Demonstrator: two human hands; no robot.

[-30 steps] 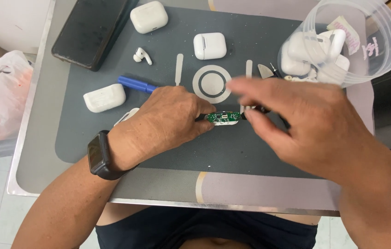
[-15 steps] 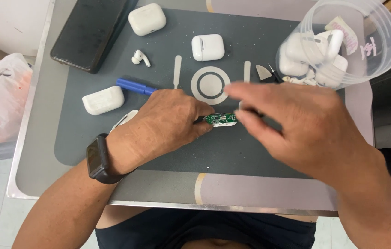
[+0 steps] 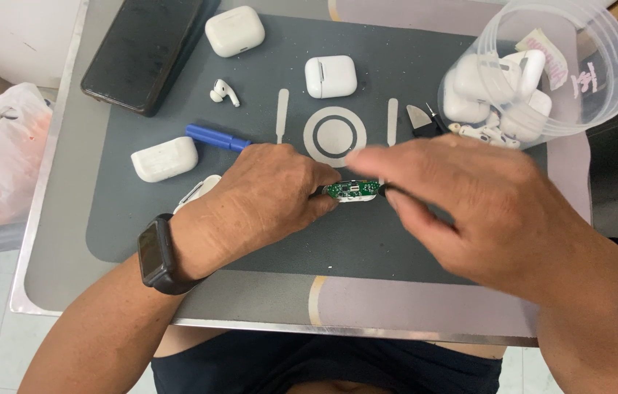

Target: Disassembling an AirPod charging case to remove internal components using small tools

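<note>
Looking down from my head camera, my left hand [image 3: 265, 201] lies knuckles-up on the grey mat [image 3: 425, 248], its fingers curled narrow and pinched on the left end of a small green circuit board [image 3: 351, 190] that sits in a white shell near the middle of the mat. A dark watch [image 3: 156, 255] is on that wrist. My right hand [image 3: 469, 211] comes in from the right, blurred, with its fingertips just beside the right end of the board; I cannot tell whether those fingers grip anything, though a thin dark bit shows at the board's right edge beneath them.

Just behind my left hand a blue tool [image 3: 218, 137] lies on the mat, and left of it rests a closed white earbud case [image 3: 164, 159]. Part of another white piece [image 3: 198, 191] peeks out from under my left wrist. Further back are a loose white earbud [image 3: 224, 93], a second white case [image 3: 331, 76] and a third [image 3: 234, 31] near the mat's far edge. A dark phone [image 3: 145, 51] lies at the far left corner of the counter [image 3: 53, 241]. The mat's printed ring [image 3: 334, 136] is right behind the board. At the far right a clear plastic tub [image 3: 600, 80] lies tipped, full of white cases and earbuds. A plastic bag [image 3: 2, 160] hangs off the counter's left side.
</note>
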